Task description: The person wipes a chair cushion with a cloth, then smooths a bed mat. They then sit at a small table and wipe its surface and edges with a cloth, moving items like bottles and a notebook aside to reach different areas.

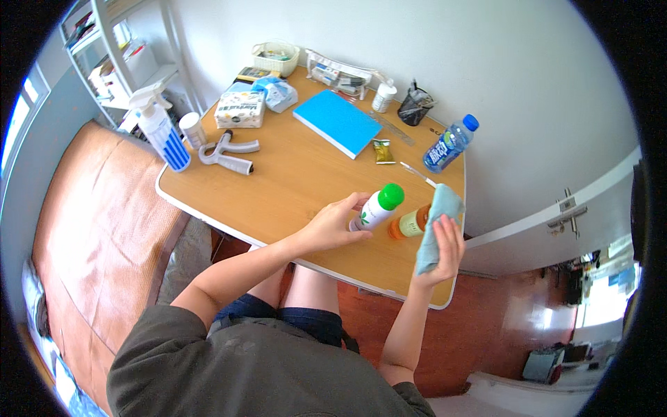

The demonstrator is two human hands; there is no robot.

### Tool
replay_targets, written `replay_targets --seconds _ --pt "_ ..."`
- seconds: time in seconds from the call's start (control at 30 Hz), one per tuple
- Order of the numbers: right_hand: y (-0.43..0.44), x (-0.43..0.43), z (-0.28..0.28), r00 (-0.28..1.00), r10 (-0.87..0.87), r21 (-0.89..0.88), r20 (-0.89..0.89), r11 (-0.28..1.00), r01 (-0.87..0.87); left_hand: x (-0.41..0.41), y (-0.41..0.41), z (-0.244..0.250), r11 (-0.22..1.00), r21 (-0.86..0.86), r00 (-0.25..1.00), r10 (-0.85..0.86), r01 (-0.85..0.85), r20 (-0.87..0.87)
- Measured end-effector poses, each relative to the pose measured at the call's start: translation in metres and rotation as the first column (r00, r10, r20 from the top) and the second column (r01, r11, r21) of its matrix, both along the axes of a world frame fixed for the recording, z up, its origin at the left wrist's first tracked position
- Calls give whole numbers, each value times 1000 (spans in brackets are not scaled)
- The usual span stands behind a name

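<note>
Near the table's front edge, my left hand (336, 224) curves around the lower part of a white spray can with a green cap (376, 208); whether it grips the can firmly is hard to tell. My right hand (447, 253) holds a folded light-green cloth (437, 229) upright at the table's right side. Between the can and the cloth stands an orange bottle with a pale label (409, 224), partly hidden by the cloth. A thin white stick-like item (418, 174) lies just behind the cloth.
On the wooden table (281, 193) are a blue book (338, 122), a drink bottle (451, 144), a foil packet (384, 151), a mesh pen holder (415, 107), a hand gripper (229, 154), a spray bottle (160, 133) and a tissue pack (239, 109). A door (552, 224) stands right.
</note>
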State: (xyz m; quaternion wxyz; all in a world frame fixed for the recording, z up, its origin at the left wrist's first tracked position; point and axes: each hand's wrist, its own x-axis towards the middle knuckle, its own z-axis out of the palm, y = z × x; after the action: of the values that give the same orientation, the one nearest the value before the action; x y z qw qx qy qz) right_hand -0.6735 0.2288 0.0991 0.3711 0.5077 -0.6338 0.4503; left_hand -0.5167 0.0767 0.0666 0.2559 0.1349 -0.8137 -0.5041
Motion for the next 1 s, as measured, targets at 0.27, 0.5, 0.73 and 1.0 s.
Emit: replay_targets --seconds 0.27,0.5,0.73,1.0 --pt "2 -2 -13 896 202 -249 396 963 -107 3 4 8 1000 -10 1000 11 -11 -2" --pt "46 -12 -24 483 245 -378 841 905 198 17 -9 -4 988 -143 998 45 -50 -39" --pt "72 -36 -43 605 175 -139 776 985 -107 71 -10 2 934 -321 948 234 -159 213" --pt "78 -5 -66 871 -239 728 429 662 -177 115 -7 -1 874 -382 897 395 -301 199"
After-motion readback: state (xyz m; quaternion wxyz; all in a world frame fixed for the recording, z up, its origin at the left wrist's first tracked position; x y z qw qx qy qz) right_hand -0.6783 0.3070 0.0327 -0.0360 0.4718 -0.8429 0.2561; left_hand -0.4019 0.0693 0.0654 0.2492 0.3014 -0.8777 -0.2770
